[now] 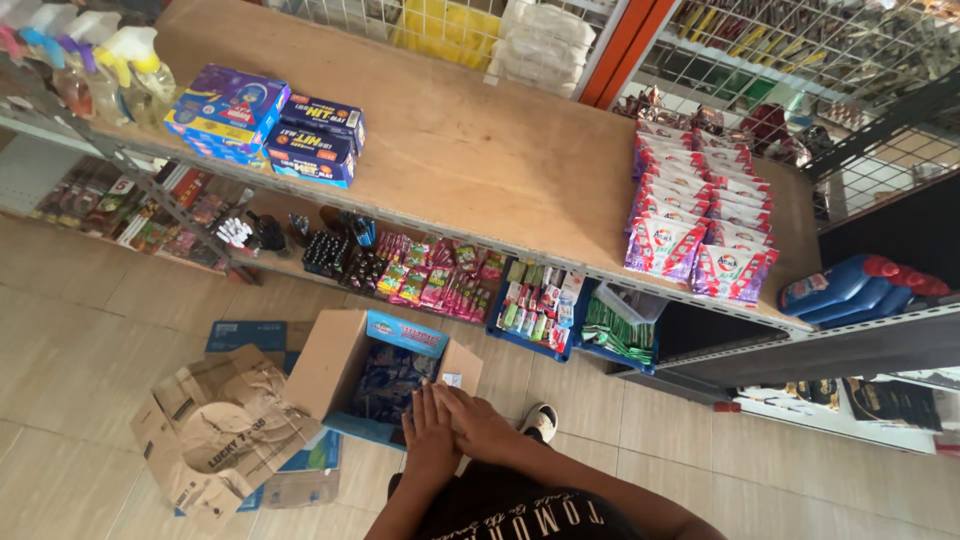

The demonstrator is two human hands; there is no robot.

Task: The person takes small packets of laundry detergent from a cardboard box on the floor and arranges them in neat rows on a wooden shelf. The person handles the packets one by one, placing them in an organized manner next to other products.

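Tiled floor (90,330) under open cardboard box (335,365) and flattened cartons (225,430).

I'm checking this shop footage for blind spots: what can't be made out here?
- Head view: contents of the open cardboard box are dark and blurred.
- Left hand and right hand overlap; their palms and anything under them are hidden.
- Blue bottles are partly hidden behind the shelf edge.

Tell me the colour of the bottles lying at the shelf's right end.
Blue bottles with red caps, seen in the head view.
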